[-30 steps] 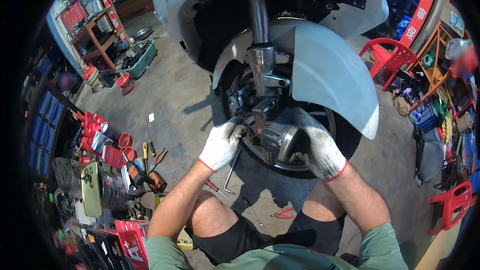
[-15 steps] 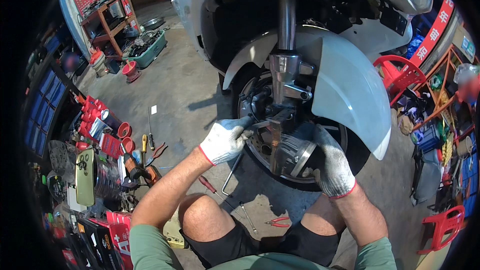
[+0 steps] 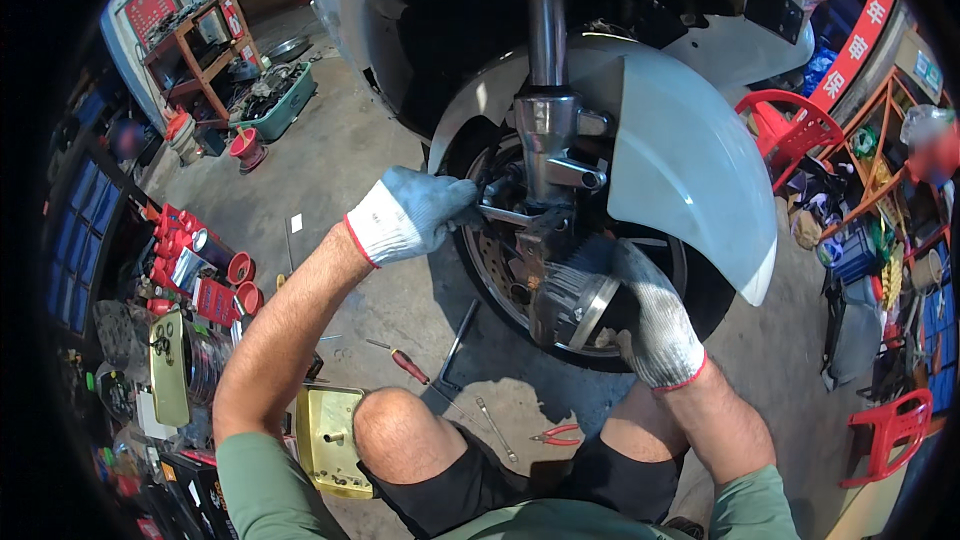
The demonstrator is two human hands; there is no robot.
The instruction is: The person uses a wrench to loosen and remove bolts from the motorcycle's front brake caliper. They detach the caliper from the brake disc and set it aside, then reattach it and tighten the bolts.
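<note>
My left hand point(image 3: 415, 212), in a white and grey knit glove, closes round one end of a slim silver wrench point(image 3: 508, 214). The wrench's far end meets the dark metal bracket point(image 3: 545, 242) below the chrome fork leg point(image 3: 548, 130). My right hand point(image 3: 660, 325), gloved too, grips the right side of a finned metal hub point(image 3: 578, 305); some of its fingers are hidden. Behind lies the front wheel point(image 3: 500, 290) with its brake disc, under a pale fender point(image 3: 690, 160).
On the floor between my knees and the wheel lie a screwdriver point(image 3: 408, 366), an L-shaped bar point(image 3: 460, 342), a second wrench point(image 3: 497, 430) and red-handled pliers point(image 3: 556, 435). A yellowish tray point(image 3: 330, 420) sits by my left knee. Red stools point(image 3: 790, 135) stand right; cluttered supplies fill the left.
My left hand has swung up and to the left with the wrench. The right hand keeps its place on the hub. The whole view has shifted slightly.
</note>
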